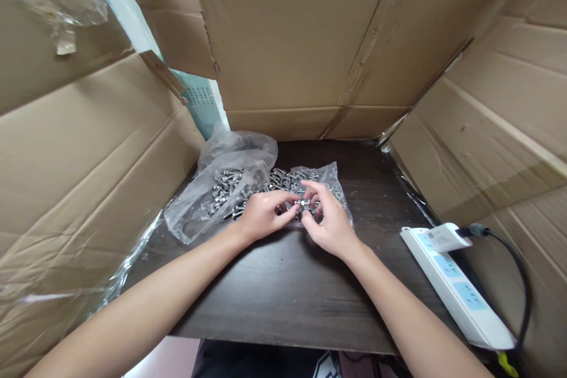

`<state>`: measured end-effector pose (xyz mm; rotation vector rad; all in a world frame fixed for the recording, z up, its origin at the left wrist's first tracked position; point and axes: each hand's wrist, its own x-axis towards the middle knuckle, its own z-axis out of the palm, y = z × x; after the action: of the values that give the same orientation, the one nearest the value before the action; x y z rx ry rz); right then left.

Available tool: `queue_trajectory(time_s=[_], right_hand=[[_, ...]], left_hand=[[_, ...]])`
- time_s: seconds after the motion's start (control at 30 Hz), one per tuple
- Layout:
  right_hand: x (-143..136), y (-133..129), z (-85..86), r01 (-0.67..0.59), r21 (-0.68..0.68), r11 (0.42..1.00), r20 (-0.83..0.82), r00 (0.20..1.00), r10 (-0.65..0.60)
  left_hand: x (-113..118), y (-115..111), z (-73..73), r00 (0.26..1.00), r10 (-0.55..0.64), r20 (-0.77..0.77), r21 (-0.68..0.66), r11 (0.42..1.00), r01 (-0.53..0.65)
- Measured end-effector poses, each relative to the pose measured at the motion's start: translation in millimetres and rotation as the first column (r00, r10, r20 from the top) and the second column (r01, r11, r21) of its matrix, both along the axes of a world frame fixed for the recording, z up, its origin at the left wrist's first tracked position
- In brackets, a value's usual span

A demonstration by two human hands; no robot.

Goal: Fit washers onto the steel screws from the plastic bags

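Observation:
Between my two hands, just above the pile, is a metal bolt with what looks like a nut or washer on it. My left hand pinches its left end between thumb and forefinger. My right hand curls round it from the right, thumb below and fingers above, forefinger lifted; the exact contact is partly hidden. Behind and under the hands lies a pile of loose bolts with nuts and washers, spread on clear plastic. At the left, more bolts lie in a crumpled clear plastic bag.
Cardboard walls enclose the dark wooden table at the back and both sides. On the right rests a white power strip with a plugged-in white adapter and a black cable.

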<state>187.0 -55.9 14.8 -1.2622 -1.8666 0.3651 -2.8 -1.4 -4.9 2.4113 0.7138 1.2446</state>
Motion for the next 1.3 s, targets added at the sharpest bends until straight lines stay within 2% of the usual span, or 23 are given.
queue_trajectory(time_s=[0.13,0.47,0.63,0.8,1.0,1.3], right_hand=[[0.0,-0.4,1.5,0.019,0.048,0.999,-0.009,1.000,-0.018],[1.2,-0.1,2.2,0.012,-0.103,0.995,0.006,1.000,-0.011],[1.2,-0.1,0.8,0.012,-0.021,1.000,0.018,1.000,-0.011],[0.4,-0.5,1.2,-0.008,-0.068,0.998,0.002,1.000,0.008],[-1.0,-0.7,2.2,0.015,-0.011,1.000,0.007,1.000,-0.015],[-1.8,-1.1,2.5,0.037,-0.034,0.999,0.021,0.999,-0.036]], left_hand=[[0.3,-0.2,0.7,1.000,-0.010,-0.004,-0.004,1.000,0.010],[0.5,-1.0,1.4,1.000,-0.012,-0.007,0.005,1.000,0.012],[0.0,-1.0,1.1,1.000,-0.006,-0.017,-0.003,1.000,0.006],[0.1,-0.5,-0.8,1.000,0.006,-0.007,0.001,1.000,-0.006],[-0.1,-0.1,-1.5,1.000,-0.010,-0.017,0.008,1.000,0.010],[-0.6,-0.4,0.5,0.998,-0.045,-0.033,0.007,0.999,0.045]])
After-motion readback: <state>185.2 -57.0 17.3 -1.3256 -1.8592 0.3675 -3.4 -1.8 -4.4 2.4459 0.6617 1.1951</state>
